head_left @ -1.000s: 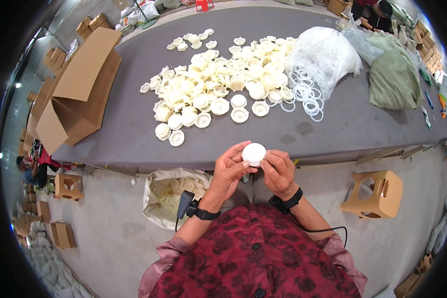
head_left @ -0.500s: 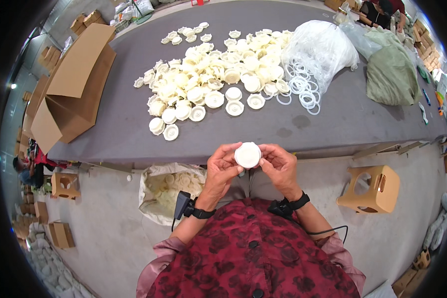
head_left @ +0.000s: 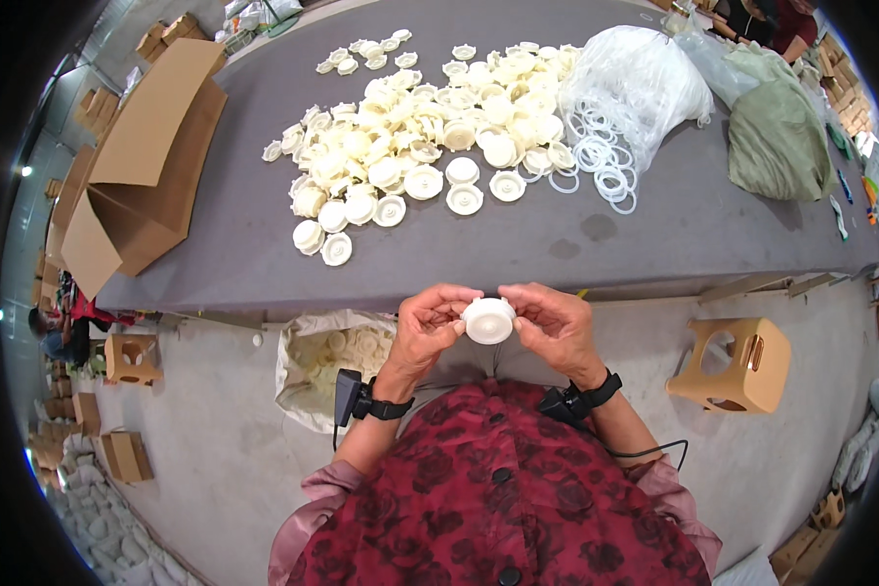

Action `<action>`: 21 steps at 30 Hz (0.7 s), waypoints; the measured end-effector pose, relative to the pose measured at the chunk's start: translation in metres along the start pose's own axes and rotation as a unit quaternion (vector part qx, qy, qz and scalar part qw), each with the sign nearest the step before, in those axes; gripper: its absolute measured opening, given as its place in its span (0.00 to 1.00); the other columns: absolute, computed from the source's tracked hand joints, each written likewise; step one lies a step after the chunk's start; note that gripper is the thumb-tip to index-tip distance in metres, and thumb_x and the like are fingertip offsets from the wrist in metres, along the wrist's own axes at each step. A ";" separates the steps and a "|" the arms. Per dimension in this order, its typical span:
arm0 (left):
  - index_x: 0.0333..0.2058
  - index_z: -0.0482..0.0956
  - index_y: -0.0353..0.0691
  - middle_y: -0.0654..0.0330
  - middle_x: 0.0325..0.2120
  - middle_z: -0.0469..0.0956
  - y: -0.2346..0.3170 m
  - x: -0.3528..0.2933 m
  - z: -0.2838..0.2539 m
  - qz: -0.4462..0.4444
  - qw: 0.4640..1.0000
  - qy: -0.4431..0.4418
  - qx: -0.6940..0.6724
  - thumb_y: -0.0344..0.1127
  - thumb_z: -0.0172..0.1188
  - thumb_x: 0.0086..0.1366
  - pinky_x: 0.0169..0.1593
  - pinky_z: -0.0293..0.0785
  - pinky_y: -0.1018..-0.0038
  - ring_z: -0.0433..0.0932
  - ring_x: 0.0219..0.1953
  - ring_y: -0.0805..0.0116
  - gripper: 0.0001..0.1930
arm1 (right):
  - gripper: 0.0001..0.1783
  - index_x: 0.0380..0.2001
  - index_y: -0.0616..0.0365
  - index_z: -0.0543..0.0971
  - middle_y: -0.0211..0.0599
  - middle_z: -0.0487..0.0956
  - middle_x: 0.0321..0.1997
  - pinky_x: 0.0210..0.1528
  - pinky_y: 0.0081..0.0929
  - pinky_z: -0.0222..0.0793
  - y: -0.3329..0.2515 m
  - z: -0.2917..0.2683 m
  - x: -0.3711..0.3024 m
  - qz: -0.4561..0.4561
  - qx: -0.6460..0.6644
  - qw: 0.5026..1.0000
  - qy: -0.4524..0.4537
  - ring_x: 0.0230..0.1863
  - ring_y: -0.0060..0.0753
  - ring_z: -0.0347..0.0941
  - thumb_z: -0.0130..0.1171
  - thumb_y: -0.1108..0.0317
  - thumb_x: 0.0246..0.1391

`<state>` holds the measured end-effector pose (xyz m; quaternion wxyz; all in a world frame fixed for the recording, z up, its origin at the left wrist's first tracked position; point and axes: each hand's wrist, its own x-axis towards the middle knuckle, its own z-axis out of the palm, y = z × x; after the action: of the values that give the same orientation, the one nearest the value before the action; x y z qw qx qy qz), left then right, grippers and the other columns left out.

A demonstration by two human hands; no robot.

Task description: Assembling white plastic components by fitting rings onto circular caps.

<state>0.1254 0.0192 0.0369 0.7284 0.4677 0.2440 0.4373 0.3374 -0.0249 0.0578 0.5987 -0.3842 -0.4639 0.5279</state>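
Note:
Between my two hands, just off the table's near edge, is a round white plastic cap, tilted so that its flat disc faces me. My left hand pinches its left rim with thumb and fingers. On the opposite rim, the thumb and fingers of my right hand are closed too. Ahead on the table lies a wide heap of cream-white caps, a few lying singly at its near side. Clear rings spill from a translucent plastic bag to the right of the heap.
An open cardboard box stands on the grey table at left. A green cloth sack lies at right. Below the table are a white sack of caps and tan stools. Someone sits at the far right.
The cap has turned in my fingers, tipping so that its ridged rim shows above the disc. My hands have shifted slightly apart, and the whole view has moved a little.

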 end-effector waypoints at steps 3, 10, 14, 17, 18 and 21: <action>0.50 0.78 0.29 0.54 0.42 0.84 0.000 -0.004 -0.005 -0.016 1.000 -0.002 0.022 0.28 0.68 0.59 0.54 0.75 0.72 0.82 0.44 0.70 0.20 | 0.15 0.44 0.65 0.82 0.37 0.82 0.37 0.42 0.21 0.77 0.001 -0.008 0.003 -0.069 -0.097 0.990 -0.072 0.39 0.23 0.80 0.58 0.81 0.53; 0.46 0.80 0.30 0.54 0.43 0.84 0.000 -0.004 -0.005 -0.008 0.999 0.007 0.044 0.24 0.65 0.58 0.55 0.75 0.72 0.81 0.45 0.70 0.16 | 0.10 0.41 0.64 0.81 0.34 0.83 0.33 0.40 0.22 0.78 -0.002 -0.004 0.002 -0.075 -0.162 0.983 -0.048 0.34 0.22 0.81 0.61 0.78 0.53; 0.44 0.81 0.30 0.54 0.43 0.83 0.004 -0.002 -0.002 -0.018 0.998 0.004 0.061 0.22 0.62 0.58 0.55 0.74 0.73 0.81 0.45 0.71 0.14 | 0.09 0.39 0.64 0.81 0.34 0.83 0.32 0.38 0.22 0.77 -0.005 -0.006 0.003 -0.057 -0.171 0.982 -0.062 0.33 0.22 0.80 0.63 0.76 0.53; 0.43 0.82 0.30 0.54 0.42 0.83 0.006 -0.002 -0.003 -0.028 0.997 -0.002 0.070 0.22 0.62 0.58 0.53 0.75 0.74 0.81 0.44 0.72 0.13 | 0.06 0.36 0.65 0.81 0.32 0.83 0.33 0.36 0.18 0.73 -0.007 -0.007 0.006 -0.040 -0.169 0.982 -0.080 0.32 0.18 0.77 0.63 0.77 0.53; 0.43 0.82 0.30 0.54 0.41 0.84 0.007 -0.002 -0.005 -0.034 0.997 -0.009 0.075 0.22 0.62 0.58 0.52 0.76 0.74 0.81 0.44 0.72 0.13 | 0.06 0.36 0.65 0.81 0.32 0.83 0.33 0.36 0.18 0.73 -0.008 -0.007 0.008 -0.040 -0.169 0.982 -0.080 0.32 0.18 0.77 0.63 0.77 0.53; 0.42 0.82 0.30 0.56 0.40 0.84 0.013 0.001 -0.004 -0.054 0.992 -0.025 0.115 0.22 0.62 0.59 0.49 0.77 0.76 0.81 0.41 0.73 0.11 | 0.06 0.34 0.64 0.81 0.31 0.81 0.26 0.31 0.19 0.72 -0.010 -0.006 0.009 -0.043 -0.204 0.972 -0.111 0.26 0.18 0.76 0.63 0.72 0.56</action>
<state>0.1175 0.0247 0.0463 0.6979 0.5453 0.2997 0.3547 0.3456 -0.0169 0.0671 0.4747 -0.4167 -0.6415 0.4353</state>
